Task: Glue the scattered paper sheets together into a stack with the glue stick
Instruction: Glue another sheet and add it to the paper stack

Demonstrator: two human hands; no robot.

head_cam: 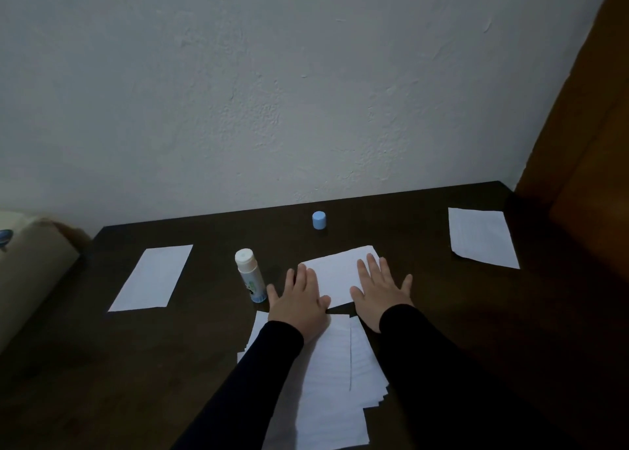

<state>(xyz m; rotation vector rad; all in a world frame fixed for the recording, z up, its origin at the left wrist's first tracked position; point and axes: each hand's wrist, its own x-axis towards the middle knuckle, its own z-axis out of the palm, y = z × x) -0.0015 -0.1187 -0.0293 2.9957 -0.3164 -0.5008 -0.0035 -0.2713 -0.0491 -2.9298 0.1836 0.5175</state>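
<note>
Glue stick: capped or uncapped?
Uncapped. The glue stick stands upright with its white top bare; its blue cap sits apart near the wall.

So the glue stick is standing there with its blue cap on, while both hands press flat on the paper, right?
Not quite. In the head view the glue stick is uncapped; its blue cap stands apart, nearer the wall. The rest holds: the left hand and right hand press flat on the paper.

Nothing readable is showing anywhere: the printed label on the glue stick [253, 281], left of frame centre, is appearing only as a blurred green-and-dark smudge.
</note>
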